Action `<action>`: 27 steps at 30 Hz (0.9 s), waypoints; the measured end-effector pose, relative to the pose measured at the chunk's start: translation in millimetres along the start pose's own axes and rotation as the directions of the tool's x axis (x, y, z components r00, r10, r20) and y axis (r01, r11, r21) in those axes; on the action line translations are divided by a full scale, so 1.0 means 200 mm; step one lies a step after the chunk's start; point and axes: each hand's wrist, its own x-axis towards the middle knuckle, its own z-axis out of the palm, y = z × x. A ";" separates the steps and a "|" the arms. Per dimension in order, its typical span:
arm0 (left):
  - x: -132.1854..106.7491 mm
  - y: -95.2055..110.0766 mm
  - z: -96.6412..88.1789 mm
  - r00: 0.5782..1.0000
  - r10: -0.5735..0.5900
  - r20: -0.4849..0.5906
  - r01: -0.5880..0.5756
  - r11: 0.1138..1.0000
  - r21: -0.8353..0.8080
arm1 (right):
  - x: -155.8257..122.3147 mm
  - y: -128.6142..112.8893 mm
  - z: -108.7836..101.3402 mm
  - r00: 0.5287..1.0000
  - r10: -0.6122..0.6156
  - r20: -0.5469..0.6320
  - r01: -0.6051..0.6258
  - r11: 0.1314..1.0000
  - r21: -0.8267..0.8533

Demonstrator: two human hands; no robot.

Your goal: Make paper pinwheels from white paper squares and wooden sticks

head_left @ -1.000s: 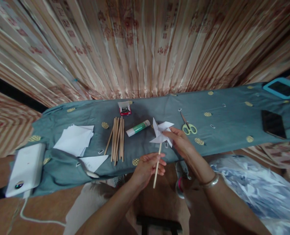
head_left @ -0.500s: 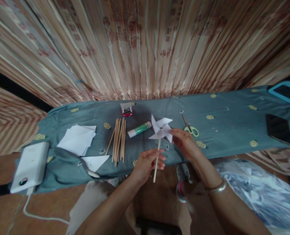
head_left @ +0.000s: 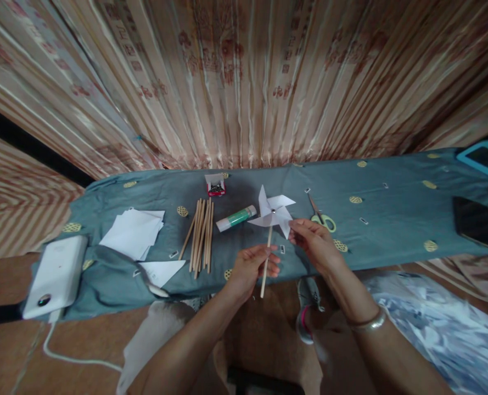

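Just right of the glue stick (head_left: 236,218), the paper pinwheel (head_left: 273,210) is pointing its wooden stick (head_left: 269,237) nearward. The left hand (head_left: 250,267) is gripping that wooden stick; the right hand (head_left: 314,244), nearer the blades (head_left: 284,218), is touching one, pinch uncertain.

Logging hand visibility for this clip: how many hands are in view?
2: the left hand holds the stick below the white pinwheel; the right hand is at the pinwheel's lower right blade. No others show.
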 end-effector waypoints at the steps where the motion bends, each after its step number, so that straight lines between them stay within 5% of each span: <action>1: 0.00 0.00 0.00 1.000 0.000 0.000 0.000 1.000 -0.002 | 0.00 0.00 0.00 1.000 0.004 0.006 -0.004 1.000 -0.002; 27: 0.01 -0.02 0.00 1.000 0.006 0.013 -0.006 1.000 0.000 | -0.05 0.03 0.03 0.987 0.014 0.157 0.001 0.995 -0.097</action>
